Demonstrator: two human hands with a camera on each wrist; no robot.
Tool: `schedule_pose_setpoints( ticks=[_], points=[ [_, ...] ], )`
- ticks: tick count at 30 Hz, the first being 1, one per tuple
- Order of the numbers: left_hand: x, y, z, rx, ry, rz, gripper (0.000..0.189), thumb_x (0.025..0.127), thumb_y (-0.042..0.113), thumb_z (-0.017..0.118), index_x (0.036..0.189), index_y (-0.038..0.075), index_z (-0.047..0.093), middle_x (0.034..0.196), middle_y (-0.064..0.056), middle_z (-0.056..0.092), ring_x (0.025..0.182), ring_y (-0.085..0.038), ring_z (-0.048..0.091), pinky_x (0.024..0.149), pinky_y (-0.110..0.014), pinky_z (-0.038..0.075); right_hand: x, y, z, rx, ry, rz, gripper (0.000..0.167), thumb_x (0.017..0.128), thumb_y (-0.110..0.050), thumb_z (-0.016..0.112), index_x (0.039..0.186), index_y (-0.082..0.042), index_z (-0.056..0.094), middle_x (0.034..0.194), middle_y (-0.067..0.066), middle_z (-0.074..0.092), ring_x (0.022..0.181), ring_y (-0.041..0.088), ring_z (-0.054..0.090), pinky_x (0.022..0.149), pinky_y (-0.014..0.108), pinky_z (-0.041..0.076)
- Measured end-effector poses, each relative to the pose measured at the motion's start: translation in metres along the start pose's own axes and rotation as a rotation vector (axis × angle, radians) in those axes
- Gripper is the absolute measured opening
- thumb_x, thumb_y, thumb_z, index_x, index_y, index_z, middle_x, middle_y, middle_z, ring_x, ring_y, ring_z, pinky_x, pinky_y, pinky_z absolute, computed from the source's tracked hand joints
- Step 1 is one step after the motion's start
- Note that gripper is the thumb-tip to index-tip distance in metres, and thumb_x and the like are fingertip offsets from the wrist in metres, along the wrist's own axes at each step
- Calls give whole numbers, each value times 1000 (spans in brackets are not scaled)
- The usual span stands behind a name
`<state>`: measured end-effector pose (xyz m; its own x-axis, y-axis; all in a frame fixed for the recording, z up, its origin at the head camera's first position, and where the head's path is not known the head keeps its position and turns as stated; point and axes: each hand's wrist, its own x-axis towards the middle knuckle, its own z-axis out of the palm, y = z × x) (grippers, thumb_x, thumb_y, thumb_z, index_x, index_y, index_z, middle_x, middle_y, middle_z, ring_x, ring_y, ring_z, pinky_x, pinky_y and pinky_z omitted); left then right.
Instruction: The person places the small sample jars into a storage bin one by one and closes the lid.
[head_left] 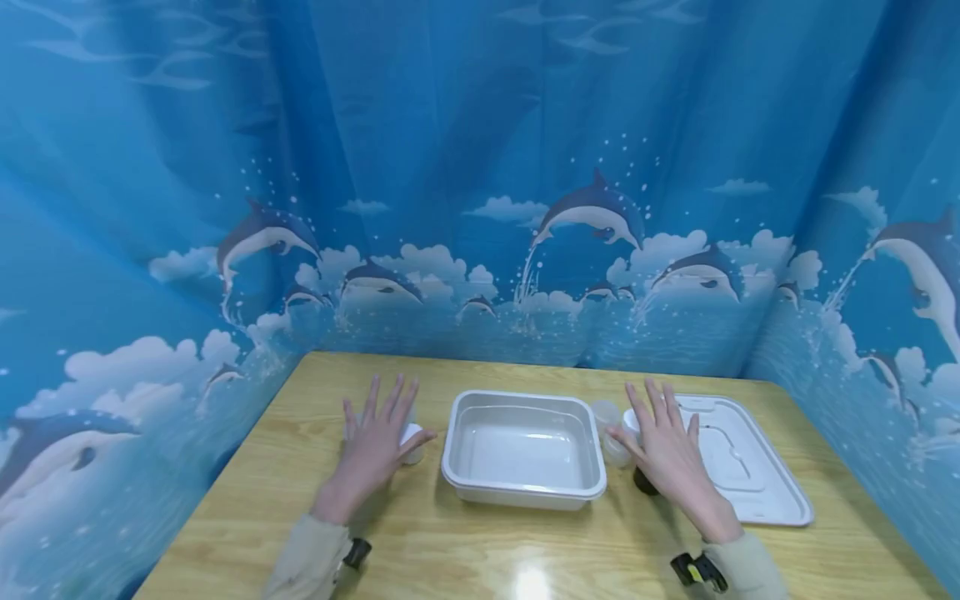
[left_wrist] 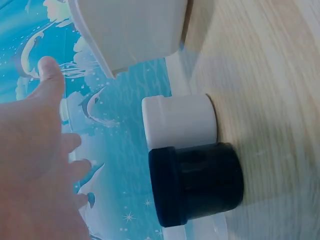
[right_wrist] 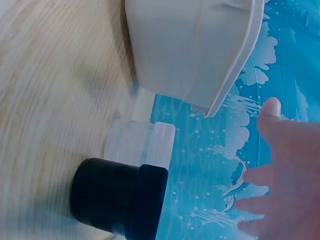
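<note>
My left hand hovers with spread fingers over small jars left of a white plastic tub. In the left wrist view a white jar and a black jar with a lid stand side by side below that hand. My right hand, fingers also spread, is above the jars on the tub's right. The right wrist view has a black lidded jar beside a clear jar with a translucent lid. Both hands hold nothing. From the head camera they partly hide the jars.
A white rectangular lid lies flat at the right, partly under the right hand in view. The wooden table ends at a blue dolphin-print curtain behind and at both sides. Another translucent jar stands by the tub's right side.
</note>
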<state>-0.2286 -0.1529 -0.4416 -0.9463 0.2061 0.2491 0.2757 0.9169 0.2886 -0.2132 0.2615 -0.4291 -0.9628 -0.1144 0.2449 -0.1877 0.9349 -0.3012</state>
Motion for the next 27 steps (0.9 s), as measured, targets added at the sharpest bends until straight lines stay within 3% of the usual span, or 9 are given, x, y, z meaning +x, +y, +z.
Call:
schedule_pose_setpoints(
  ticks=[6, 10, 17, 27],
  points=[
    [7, -6, -8, -101, 35, 30, 82, 98, 47, 61, 160, 7, 27, 165, -19, 24, 152, -45, 11, 114, -78, 1, -5, -8, 3, 27, 45, -194, 68, 103, -36, 58, 158, -4, 33, 163, 20, 28, 151, 45, 20, 114, 77, 11],
    [7, -13, -13, -170, 83, 68, 75, 99, 37, 63, 157, 2, 31, 161, -21, 31, 150, -46, 20, 115, -76, 11, -12, -14, 11, -2, 24, -275, 64, 104, -38, 54, 157, -7, 35, 163, 15, 31, 150, 41, 26, 118, 71, 17],
    [1, -29, -22, -236, 135, 85, 65, 104, 33, 58, 154, -1, 36, 156, -27, 38, 146, -49, 29, 118, -70, 19, -19, -22, 20, -51, -20, -319, 60, 105, -38, 53, 154, -5, 41, 160, 12, 38, 148, 36, 34, 115, 70, 26],
    [-17, -58, -36, -269, 132, 4, 65, 107, 39, 50, 156, 0, 33, 156, -29, 36, 144, -51, 30, 117, -68, 23, -21, -24, 27, -93, 5, -360, 55, 105, -33, 54, 152, -4, 45, 158, 12, 43, 143, 33, 42, 115, 68, 31]
  ],
)
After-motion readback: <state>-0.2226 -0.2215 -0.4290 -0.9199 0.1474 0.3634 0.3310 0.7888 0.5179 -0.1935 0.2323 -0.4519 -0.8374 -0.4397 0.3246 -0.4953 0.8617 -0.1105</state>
